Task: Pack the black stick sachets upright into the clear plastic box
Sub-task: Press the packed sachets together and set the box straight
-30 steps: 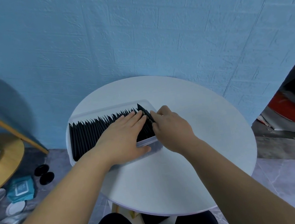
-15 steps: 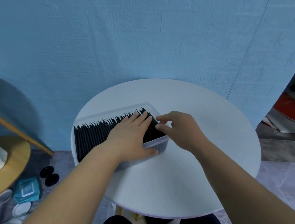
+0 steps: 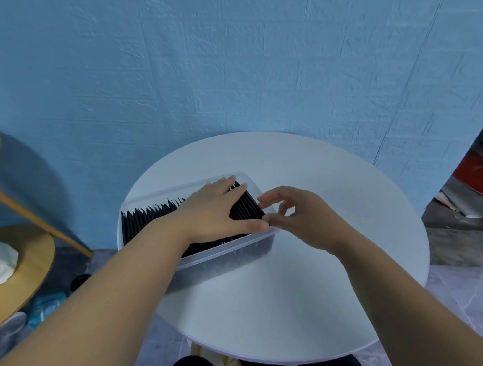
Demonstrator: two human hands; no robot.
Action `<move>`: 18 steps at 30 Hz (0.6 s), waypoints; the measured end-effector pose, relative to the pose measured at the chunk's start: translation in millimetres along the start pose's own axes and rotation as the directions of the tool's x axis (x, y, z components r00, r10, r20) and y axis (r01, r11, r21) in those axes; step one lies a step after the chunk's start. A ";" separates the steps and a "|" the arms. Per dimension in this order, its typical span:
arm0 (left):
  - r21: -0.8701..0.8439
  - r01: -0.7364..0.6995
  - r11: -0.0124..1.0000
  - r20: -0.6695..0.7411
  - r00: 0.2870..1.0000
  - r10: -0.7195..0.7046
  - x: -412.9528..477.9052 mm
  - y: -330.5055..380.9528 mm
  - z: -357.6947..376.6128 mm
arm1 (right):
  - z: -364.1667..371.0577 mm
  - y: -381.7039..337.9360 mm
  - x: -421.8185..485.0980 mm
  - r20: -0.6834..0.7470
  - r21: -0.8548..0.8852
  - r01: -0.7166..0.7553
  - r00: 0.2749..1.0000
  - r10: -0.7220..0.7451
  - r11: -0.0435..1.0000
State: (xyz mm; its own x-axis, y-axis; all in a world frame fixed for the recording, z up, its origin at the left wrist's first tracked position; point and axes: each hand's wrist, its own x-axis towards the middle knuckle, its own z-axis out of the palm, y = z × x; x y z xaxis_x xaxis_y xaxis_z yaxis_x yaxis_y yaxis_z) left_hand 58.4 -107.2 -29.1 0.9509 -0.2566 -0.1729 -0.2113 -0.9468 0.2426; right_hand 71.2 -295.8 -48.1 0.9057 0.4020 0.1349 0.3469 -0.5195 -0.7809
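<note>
**Black stick sachets (image 3: 152,223) pressed down in box**

The sachets are stood in a row inside the clear plastic box (image 3: 228,254) on the white table (image 3: 281,301), centre of frame. Their right end is pressed by the left hand (image 3: 216,214), fingers straight and together. The right hand (image 3: 301,221) is held at the box's right rim, fingers loosely curled; whether a sachet is pinched cannot be told.

Home nook: white table (image 3: 281,301), wooden shelves (image 3: 37,270).
</note>
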 end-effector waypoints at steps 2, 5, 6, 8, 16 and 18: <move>0.027 -0.039 0.999 -0.038 0.998 0.040 4.1 -2.1 3.2 | 0.9 2.9 -0.4 -0.010 0.055 -0.008 1.000 0.009 0.998; 0.001 -0.058 0.998 -0.072 0.996 0.058 5.7 -5.9 5.6 | 3.8 6.4 -2.3 -0.047 0.135 -0.045 0.998 0.051 0.990; 0.001 -0.060 0.998 -0.068 0.996 0.060 5.5 -6.0 6.0 | 5.4 7.0 -2.3 -0.069 0.172 -0.068 0.994 0.080 0.983; 0.039 -0.072 0.997 -0.053 0.996 0.074 5.2 -5.5 7.4 | 8.3 7.0 0.1 -0.090 0.288 -0.149 0.979 0.181 0.946; 0.160 -0.079 0.984 -0.039 0.996 0.086 5.6 0.1 10.8 | 12.8 6.0 7.4 0.132 0.406 -0.348 0.937 0.323 0.845; 0.187 -0.078 0.979 -0.054 0.995 0.089 2.3 2.9 12.4 | 15.3 10.3 5.5 0.138 0.484 -0.333 0.942 0.305 0.809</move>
State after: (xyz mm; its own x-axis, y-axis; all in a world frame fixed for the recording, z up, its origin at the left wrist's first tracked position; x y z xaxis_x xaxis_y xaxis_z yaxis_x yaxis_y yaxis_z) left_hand 57.2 -112.9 -40.7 0.9392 -0.3290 -0.0987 -0.3230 -0.9436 0.0726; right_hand 76.0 -287.3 -64.8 0.9256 0.3243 -0.1950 -0.1385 -0.1894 -0.9721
